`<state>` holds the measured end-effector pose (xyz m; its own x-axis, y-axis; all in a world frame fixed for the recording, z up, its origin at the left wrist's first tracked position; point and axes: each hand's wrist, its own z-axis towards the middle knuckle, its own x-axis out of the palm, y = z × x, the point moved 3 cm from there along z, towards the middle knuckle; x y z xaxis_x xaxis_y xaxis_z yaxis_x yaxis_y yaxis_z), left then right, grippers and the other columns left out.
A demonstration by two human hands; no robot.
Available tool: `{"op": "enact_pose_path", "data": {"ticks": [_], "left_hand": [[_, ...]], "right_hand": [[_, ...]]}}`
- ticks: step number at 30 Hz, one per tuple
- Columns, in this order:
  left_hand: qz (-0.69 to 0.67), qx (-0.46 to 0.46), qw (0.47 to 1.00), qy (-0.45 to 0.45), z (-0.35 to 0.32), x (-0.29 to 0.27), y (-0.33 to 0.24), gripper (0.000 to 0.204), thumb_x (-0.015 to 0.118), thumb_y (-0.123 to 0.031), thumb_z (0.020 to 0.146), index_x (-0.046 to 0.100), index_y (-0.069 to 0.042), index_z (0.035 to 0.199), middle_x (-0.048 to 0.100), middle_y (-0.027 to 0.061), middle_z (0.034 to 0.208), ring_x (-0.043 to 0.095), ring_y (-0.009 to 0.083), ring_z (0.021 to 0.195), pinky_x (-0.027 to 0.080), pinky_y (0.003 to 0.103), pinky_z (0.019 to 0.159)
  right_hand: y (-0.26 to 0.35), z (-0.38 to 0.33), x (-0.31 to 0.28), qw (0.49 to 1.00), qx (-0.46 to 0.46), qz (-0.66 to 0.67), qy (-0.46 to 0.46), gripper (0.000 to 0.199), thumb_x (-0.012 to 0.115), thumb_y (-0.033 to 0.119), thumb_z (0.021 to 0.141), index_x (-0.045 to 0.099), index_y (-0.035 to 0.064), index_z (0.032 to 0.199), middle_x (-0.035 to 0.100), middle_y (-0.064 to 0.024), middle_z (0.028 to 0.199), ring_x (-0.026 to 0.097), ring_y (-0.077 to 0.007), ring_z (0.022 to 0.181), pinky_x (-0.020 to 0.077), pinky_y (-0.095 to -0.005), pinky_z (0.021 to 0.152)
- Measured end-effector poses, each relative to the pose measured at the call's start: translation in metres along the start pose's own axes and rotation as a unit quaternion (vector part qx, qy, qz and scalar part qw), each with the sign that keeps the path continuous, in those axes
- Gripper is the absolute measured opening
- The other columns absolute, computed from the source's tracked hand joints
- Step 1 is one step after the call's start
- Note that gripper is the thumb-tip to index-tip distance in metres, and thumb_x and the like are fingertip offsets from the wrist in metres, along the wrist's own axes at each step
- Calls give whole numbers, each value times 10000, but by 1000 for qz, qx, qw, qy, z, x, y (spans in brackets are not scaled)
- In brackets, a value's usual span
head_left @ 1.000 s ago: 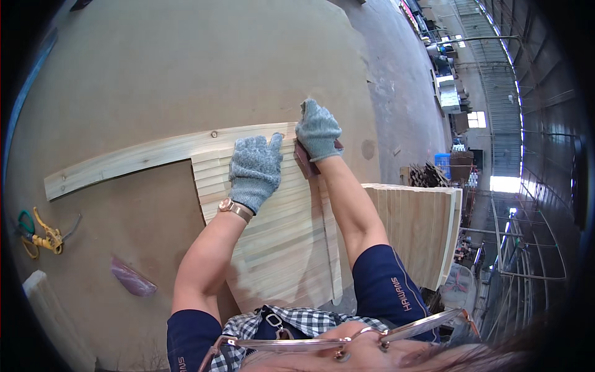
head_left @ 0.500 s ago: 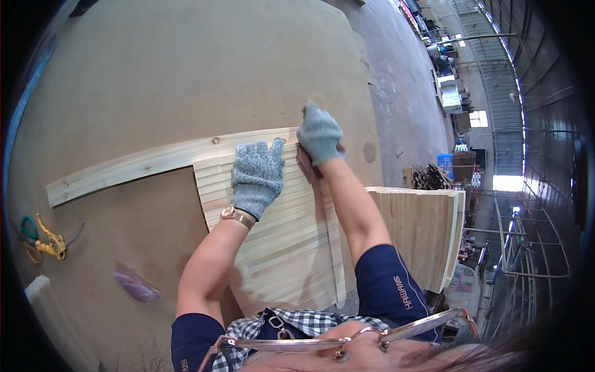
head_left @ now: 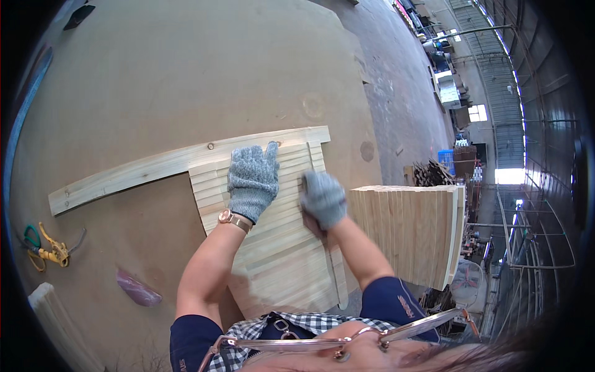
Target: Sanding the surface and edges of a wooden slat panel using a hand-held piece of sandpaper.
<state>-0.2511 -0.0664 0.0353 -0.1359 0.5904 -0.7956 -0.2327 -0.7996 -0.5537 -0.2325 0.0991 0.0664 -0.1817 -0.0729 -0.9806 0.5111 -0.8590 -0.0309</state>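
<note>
Several thin pale wood slats (head_left: 273, 248) lie side by side as a panel on a brown board table (head_left: 155, 80). Their far ends butt against a long wooden batten (head_left: 155, 166) that runs across the table. My left hand (head_left: 252, 178), in a grey knit glove with a watch at the wrist, lies flat on the slats near the batten, fingers spread. My right hand (head_left: 322, 199), also gloved, is closed on the right edge of the panel, where a narrow slat (head_left: 336, 279) stands on edge.
A stack of upright slats (head_left: 409, 229) stands to the right of the table. Yellow and green hand tools (head_left: 43, 248) lie at the left edge. A purple scrap (head_left: 137, 289) rests near me. A pale strip (head_left: 59, 322) lies at lower left. Workshop floor and racks stretch beyond.
My right hand has slid from the far right corner of the panel back toward me along its right edge. My left hand stays pressed on the slats.
</note>
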Motion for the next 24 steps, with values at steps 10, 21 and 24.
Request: {"op": "enact_pose_path", "data": {"ticks": [10,21,24], "left_hand": [[10,4,1000,2,4,13,-2,388,562,-244,801,555,-96,1159,564,134,842,535,296,803,403,438,746],[31,-9,999,-4,1,7,-5,367,554,-239,804,566,-96,1142,566,143,841,535,310,791,407,444,740],[27,-3,1000,-1,1,9,-3,369,559,-234,802,565,-95,1143,563,143,834,535,311,789,409,443,736]], "right_hand": [[-23,55,26,996,87,5,-6,151,561,152,735,552,100,876,592,-108,691,602,-287,666,480,-405,596],[-20,36,22,999,41,-7,-14,174,532,143,737,505,92,901,561,-112,695,575,-280,634,463,-405,562],[-44,117,49,994,109,1,3,194,534,126,725,502,73,910,587,-138,737,589,-309,678,476,-443,601]]}}
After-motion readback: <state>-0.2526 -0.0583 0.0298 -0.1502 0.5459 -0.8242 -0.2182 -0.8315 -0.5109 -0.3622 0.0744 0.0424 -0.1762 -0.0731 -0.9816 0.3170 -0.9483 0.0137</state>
